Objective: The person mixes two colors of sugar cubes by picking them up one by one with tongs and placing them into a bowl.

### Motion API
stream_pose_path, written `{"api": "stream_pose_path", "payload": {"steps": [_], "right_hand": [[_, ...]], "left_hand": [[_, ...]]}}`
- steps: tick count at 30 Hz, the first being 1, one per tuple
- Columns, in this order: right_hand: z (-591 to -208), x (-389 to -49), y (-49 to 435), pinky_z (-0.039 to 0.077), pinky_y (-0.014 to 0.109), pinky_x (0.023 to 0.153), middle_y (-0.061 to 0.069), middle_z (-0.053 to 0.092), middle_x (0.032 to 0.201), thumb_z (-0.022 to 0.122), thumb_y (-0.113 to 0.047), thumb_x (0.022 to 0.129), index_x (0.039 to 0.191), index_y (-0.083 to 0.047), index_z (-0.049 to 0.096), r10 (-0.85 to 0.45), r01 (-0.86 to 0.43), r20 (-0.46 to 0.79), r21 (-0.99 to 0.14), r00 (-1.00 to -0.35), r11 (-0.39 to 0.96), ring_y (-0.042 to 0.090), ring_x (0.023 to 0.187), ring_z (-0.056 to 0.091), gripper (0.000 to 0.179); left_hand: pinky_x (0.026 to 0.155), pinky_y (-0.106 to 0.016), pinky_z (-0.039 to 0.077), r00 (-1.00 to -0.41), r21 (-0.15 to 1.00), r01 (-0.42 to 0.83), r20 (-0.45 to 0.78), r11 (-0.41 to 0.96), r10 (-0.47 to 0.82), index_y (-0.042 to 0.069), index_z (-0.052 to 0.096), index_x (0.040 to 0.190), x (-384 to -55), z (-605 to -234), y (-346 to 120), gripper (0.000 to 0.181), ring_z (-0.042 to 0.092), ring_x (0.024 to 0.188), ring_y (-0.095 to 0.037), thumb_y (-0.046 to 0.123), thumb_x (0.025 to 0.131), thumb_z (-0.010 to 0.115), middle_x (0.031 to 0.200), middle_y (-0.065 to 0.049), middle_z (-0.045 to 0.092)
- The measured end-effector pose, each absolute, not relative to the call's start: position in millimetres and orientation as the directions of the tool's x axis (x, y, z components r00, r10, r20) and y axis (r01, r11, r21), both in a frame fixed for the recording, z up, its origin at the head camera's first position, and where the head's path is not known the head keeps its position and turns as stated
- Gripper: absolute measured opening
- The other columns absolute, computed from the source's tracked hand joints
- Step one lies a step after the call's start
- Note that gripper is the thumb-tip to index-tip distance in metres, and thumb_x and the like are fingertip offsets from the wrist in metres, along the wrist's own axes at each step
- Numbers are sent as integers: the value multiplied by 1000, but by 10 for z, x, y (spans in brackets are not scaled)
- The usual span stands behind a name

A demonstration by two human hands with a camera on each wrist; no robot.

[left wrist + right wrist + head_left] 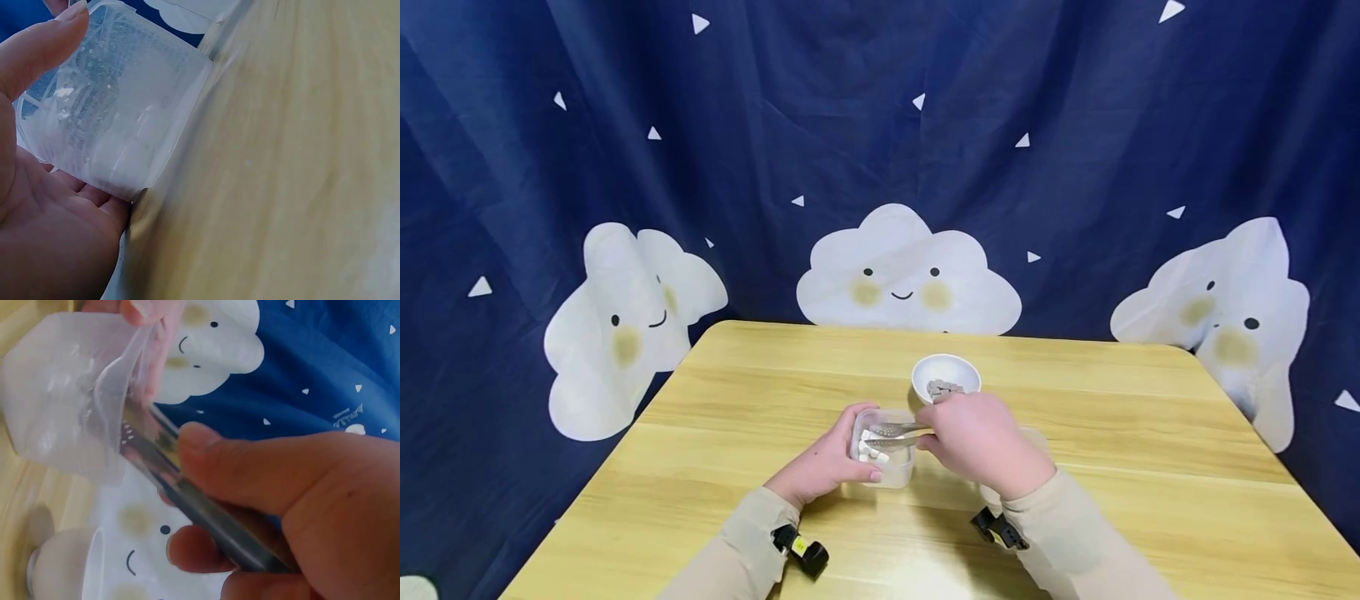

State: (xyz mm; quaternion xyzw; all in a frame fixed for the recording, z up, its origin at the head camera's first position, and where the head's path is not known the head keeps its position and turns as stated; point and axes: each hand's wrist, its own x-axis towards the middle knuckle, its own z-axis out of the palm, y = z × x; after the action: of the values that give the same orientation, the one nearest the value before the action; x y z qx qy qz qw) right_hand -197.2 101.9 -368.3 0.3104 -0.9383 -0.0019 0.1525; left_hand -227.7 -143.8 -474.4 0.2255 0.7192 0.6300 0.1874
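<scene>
My left hand (826,460) grips a clear plastic container (892,475) by its left side, thumb at the front and fingers round the back. Small white pieces (871,451) lie inside it, toward the left. My right hand (981,439) holds metal tongs (895,442), whose perforated tips reach down into the container among the white pieces. In the right wrist view the thumb and fingers pinch the tongs (200,515) along their arms, and the tips pass the container's rim (109,406). The left wrist view shows the container (125,100) between thumb and fingers.
A white bowl (925,371) holding grey pieces (943,389) stands just behind the right hand. Partly hidden under the right forearm is a pale translucent item (1036,439). The wooden table (760,375) ends at a blue curtain (850,150) with clouds.
</scene>
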Motion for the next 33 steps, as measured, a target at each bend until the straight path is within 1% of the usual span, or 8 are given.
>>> {"api": "stream_pose_path", "payload": {"steps": [3,6,10,17,26,33], "right_hand": [[-3676,-1957,973,41,37,43,-14,58,67,83,-42,80,77,-29,67,-557,-553,283,100,-781,827,13,59,56,20],[-3671,-1937,963,41,37,43,-13,59,67,83,-43,80,77,-29,68,-540,-534,281,104,-794,839,13,60,57,21],[-3682,-1913,972,40,35,44,-12,60,71,85,-40,79,78,-27,69,-532,-534,269,71,-803,843,12,60,55,21],[-3700,-1927,931,40,36,43,-11,60,71,83,-38,81,80,-27,69,-505,-512,240,35,-829,858,12,61,56,18],[-3674,-1920,932,43,37,46,-12,63,74,83,-37,82,83,-28,71,-493,-499,226,32,-840,866,14,65,61,15],[-3692,-1926,941,42,36,46,-11,61,73,82,-40,82,83,-27,70,-492,-496,212,39,-844,868,13,63,57,17]], "left_hand": [[100,-38,51,-826,992,87,18,96,563,13,22,156,-2280,-4749,-1435,98,61,118,-30,3,79,81,144,-12,50],[98,-38,52,-824,992,84,17,92,566,14,22,156,-2289,-4750,-1419,98,62,116,-31,3,79,82,143,-12,50],[99,-37,52,-827,990,92,15,108,562,15,23,155,-2293,-4754,-1414,97,61,116,-29,5,79,82,144,-12,49],[98,-38,52,-828,991,75,2,107,560,16,22,156,-2284,-4753,-1430,98,62,115,-30,4,79,83,145,-12,48],[101,-39,49,-838,986,90,0,138,545,17,24,156,-2287,-4759,-1444,98,62,116,-29,6,78,84,143,-11,51],[100,-39,50,-837,986,99,11,132,547,17,25,155,-2286,-4761,-1434,97,62,115,-28,5,79,83,144,-11,48]]}}
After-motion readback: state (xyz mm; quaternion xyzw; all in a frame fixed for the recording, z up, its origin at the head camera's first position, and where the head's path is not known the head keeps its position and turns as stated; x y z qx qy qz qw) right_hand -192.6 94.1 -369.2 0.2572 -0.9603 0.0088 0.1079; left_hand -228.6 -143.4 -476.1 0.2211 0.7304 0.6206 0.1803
